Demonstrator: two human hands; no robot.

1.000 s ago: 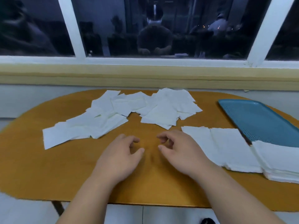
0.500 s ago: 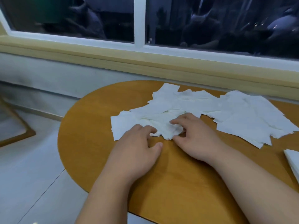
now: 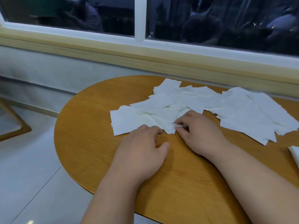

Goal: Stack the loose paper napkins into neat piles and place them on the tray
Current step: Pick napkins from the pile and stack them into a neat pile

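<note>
Several loose white paper napkins (image 3: 163, 109) lie overlapping on the left half of the oval wooden table (image 3: 90, 126). A second loose spread of napkins (image 3: 252, 115) lies to their right. My right hand (image 3: 199, 135) pinches the near edge of a napkin in the left spread between thumb and fingers. My left hand (image 3: 142, 151) rests on the table beside it, fingers loosely curled, fingertips at the edge of the nearest napkin. A corner of a stacked napkin pile (image 3: 295, 152) shows at the right edge. The tray is out of view.
A window sill (image 3: 145, 59) and wall run behind the table. Pale floor tiles (image 3: 32, 175) lie to the left, with a wooden frame (image 3: 17, 128) standing on them.
The view has swung left, so the blue tray and stacked piles left the frame. Both hands moved from bare table to the left spread, and my right hand took hold of a napkin edge.
</note>
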